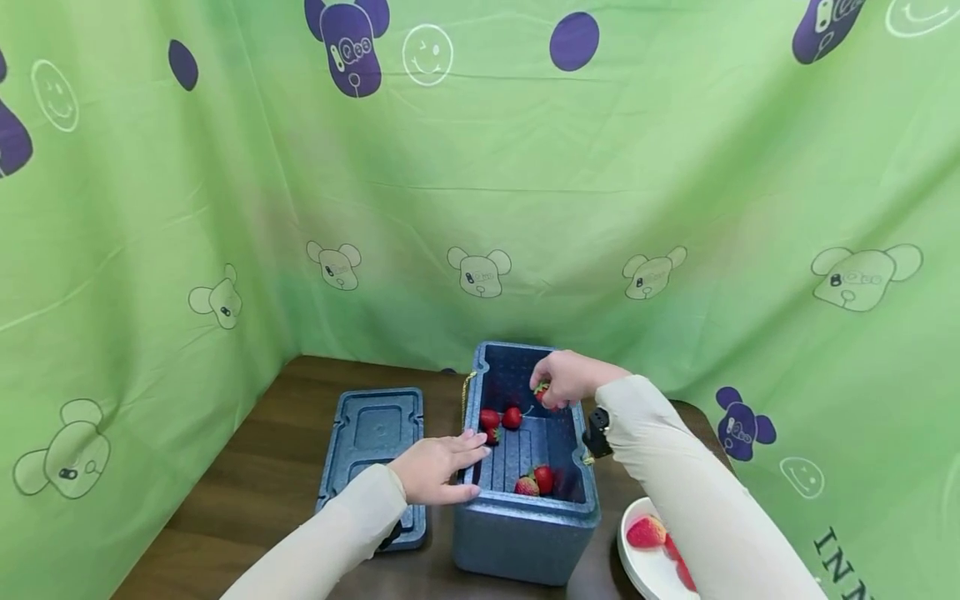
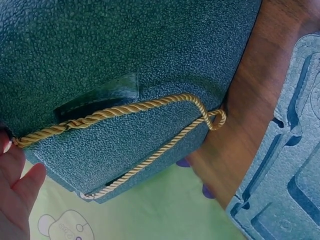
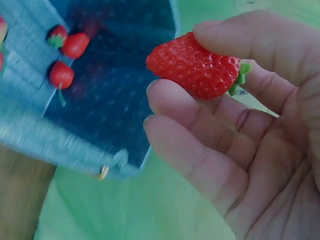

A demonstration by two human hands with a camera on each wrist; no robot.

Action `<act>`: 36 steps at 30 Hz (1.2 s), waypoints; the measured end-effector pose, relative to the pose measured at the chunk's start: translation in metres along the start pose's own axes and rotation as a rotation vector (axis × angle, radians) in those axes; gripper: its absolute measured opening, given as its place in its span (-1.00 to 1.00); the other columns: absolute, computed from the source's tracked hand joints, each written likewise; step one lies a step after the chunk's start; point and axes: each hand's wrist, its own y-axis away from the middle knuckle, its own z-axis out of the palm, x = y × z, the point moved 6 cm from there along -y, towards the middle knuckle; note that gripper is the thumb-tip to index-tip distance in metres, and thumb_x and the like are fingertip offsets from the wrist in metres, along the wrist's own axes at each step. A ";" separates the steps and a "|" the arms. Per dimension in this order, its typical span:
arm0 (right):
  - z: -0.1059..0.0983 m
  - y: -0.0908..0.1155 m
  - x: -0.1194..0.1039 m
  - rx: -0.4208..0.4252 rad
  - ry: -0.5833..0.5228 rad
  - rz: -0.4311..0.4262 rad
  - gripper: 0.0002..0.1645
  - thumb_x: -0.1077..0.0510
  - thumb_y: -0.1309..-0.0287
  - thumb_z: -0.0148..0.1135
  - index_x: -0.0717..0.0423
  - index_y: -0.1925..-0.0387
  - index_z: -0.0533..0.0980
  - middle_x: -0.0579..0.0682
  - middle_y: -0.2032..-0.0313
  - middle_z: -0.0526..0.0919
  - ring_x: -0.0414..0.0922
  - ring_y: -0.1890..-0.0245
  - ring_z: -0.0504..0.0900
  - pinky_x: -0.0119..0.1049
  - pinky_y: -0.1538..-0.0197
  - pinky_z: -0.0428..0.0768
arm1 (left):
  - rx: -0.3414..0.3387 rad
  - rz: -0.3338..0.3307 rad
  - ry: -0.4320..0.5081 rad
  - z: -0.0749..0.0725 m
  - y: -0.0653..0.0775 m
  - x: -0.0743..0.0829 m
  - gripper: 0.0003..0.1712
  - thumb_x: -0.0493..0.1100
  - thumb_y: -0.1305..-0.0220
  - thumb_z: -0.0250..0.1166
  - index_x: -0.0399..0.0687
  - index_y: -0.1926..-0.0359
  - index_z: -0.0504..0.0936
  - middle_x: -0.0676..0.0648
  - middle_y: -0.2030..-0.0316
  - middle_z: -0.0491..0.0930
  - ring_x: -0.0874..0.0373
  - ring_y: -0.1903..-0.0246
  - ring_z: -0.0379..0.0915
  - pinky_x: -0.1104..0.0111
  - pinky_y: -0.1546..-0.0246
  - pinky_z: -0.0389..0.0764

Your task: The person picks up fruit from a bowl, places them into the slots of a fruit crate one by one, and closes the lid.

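Between thumb and fingers my right hand (image 1: pixel 573 377) pinches a red strawberry (image 3: pixel 200 67) with a green leafy cap, held over the far right part of a blue foam box (image 1: pixel 517 542). Several red fruits lie inside the box: a stemmed red fruit (image 3: pixel 61 76) and others near its left wall, plus a strawberry (image 1: pixel 527 486) and a redder fruit (image 1: pixel 543 478) at the near end. My left hand (image 1: pixel 438 469) rests on the box's left rim with its fingers extended. A twisted gold cord (image 2: pixel 135 106) runs along that side of the box.
The box's blue lid (image 1: pixel 378 429) lies on the wooden table (image 1: pixel 247 475) left of the box. At the near right stands a white bowl (image 1: pixel 624 554) with large strawberries (image 1: pixel 647 532), partly hidden by my right sleeve. A green printed curtain (image 1: pixel 480 208) hangs behind.
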 end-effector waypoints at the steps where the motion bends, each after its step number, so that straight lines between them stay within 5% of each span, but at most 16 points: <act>1: 0.001 -0.003 -0.003 0.002 -0.003 -0.001 -0.67 0.40 0.03 0.20 0.29 0.13 0.56 -0.06 0.59 0.56 -0.21 0.60 0.50 -0.31 0.46 0.60 | -0.003 -0.007 0.002 0.000 0.000 0.000 -0.33 0.16 -0.33 0.05 -0.11 -0.34 0.38 -0.07 -0.36 0.28 0.07 -0.34 0.17 0.30 -0.26 0.28; 12: 0.038 -0.028 -0.021 -0.032 -0.044 -0.039 -0.68 0.38 0.03 0.26 0.27 0.14 0.58 -0.07 0.52 0.57 -0.22 0.60 0.53 -0.33 0.48 0.59 | -0.003 -0.003 -0.005 0.000 0.000 -0.001 -0.33 0.16 -0.33 0.06 -0.11 -0.33 0.40 -0.07 -0.35 0.29 0.06 -0.34 0.18 0.30 -0.24 0.30; 17: 0.057 -0.033 -0.013 -0.032 -0.040 -0.016 -0.70 0.41 0.04 0.28 0.23 0.18 0.60 -0.09 0.49 0.56 -0.17 0.59 0.54 -0.36 0.50 0.55 | 0.004 0.030 -0.010 0.001 0.000 0.002 -0.33 0.15 -0.34 0.06 -0.14 -0.32 0.40 -0.08 -0.35 0.29 0.05 -0.33 0.19 0.30 -0.22 0.33; 27: 0.085 -0.041 -0.010 -0.064 -0.075 -0.026 -0.70 0.45 0.09 0.28 0.22 0.22 0.60 -0.04 0.45 0.61 -0.17 0.59 0.55 -0.27 0.48 0.60 | -0.010 -0.021 0.036 0.002 0.001 -0.002 -0.32 0.18 -0.34 0.04 -0.09 -0.34 0.38 -0.05 -0.36 0.26 0.08 -0.35 0.14 0.31 -0.25 0.29; 36: 0.096 -0.048 0.001 -0.059 -0.085 0.007 -0.68 0.44 0.07 0.28 0.25 0.18 0.61 -0.04 0.46 0.61 -0.11 0.60 0.58 -0.29 0.52 0.58 | 0.020 0.034 0.003 0.001 0.001 0.000 -0.34 0.14 -0.34 0.07 -0.13 -0.32 0.40 -0.11 -0.34 0.31 0.05 -0.32 0.21 0.30 -0.20 0.36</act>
